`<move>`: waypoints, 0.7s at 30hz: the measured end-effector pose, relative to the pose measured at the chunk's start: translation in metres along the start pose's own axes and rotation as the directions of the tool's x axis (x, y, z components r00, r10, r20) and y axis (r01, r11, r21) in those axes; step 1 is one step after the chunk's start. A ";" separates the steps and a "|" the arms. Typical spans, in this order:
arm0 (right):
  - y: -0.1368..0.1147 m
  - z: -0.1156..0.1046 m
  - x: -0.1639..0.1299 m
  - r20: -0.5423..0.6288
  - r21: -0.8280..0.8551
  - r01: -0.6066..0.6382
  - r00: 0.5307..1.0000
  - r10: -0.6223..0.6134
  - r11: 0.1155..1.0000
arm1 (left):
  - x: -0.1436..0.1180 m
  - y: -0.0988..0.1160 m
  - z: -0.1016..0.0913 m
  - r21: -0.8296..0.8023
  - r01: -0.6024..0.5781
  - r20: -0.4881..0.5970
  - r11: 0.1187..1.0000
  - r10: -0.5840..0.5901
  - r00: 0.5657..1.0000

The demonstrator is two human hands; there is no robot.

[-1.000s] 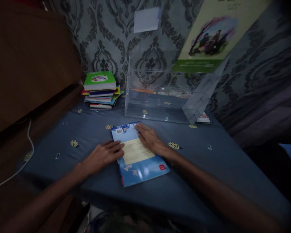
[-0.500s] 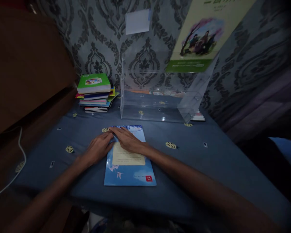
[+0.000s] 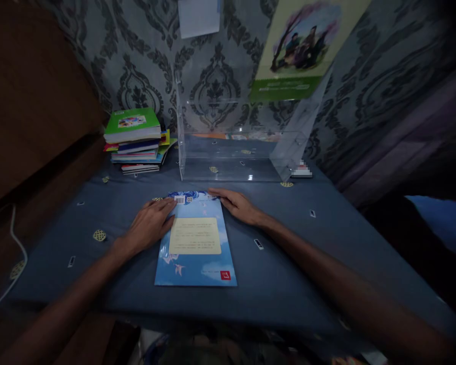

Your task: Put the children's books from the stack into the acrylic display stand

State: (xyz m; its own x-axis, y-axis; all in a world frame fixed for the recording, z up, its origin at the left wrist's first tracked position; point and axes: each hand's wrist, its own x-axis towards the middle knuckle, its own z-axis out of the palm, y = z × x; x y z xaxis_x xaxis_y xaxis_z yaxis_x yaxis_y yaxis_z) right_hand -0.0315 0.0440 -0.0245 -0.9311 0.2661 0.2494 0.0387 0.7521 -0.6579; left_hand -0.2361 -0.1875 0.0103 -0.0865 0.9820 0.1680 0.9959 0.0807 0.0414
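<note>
A blue book (image 3: 195, 271) lies flat and closed in front of me, its cover showing a pale yellow text panel, a barcode and a small red mark. At its upper left edge rests my left hand (image 3: 150, 223), fingers stretched out, the fingertips on the cover. My right hand (image 3: 239, 205) lies at the upper right corner, fingers extended, their tips touching that corner. Neither hand grasps the book.
A stack of books (image 3: 135, 124) with a green one on top stands at the back left. Behind the book is a clear acrylic stand (image 3: 231, 170), with a green and cream booklet (image 3: 302, 50) leaning above it. A white cable (image 3: 13, 228) hangs at the left of the cloth-covered table (image 3: 281, 284).
My right hand has slid from the book's upper left across to its upper right corner. My left hand stays at the left edge. The view has shifted slightly.
</note>
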 end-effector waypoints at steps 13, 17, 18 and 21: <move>0.002 0.004 -0.001 0.013 -0.062 0.050 0.999 -0.049 0.997 | 0.048 0.063 0.015 -0.175 -0.421 0.024 0.890 0.431 0.902; -0.003 0.003 -0.004 0.037 -0.079 0.048 0.998 -0.045 0.996 | 0.012 0.081 0.005 -0.271 -0.492 0.051 0.827 0.523 0.851; -0.004 0.003 -0.005 0.038 -0.083 0.046 0.998 -0.043 0.996 | 0.002 0.086 0.001 -0.294 -0.506 0.059 0.811 0.544 0.837; -0.004 0.003 -0.006 0.042 -0.087 0.040 0.998 -0.036 0.995 | -0.025 0.098 -0.009 -0.358 -0.536 0.056 0.765 0.591 0.805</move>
State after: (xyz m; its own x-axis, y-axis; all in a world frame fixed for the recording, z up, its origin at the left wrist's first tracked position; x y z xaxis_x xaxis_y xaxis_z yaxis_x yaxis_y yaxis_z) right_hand -0.0270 0.0376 -0.0249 -0.9462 0.2134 0.2432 0.0332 0.8117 -0.5831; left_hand -0.1366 -0.2055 0.0186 0.5200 0.8477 0.1043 0.7980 -0.5258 0.2945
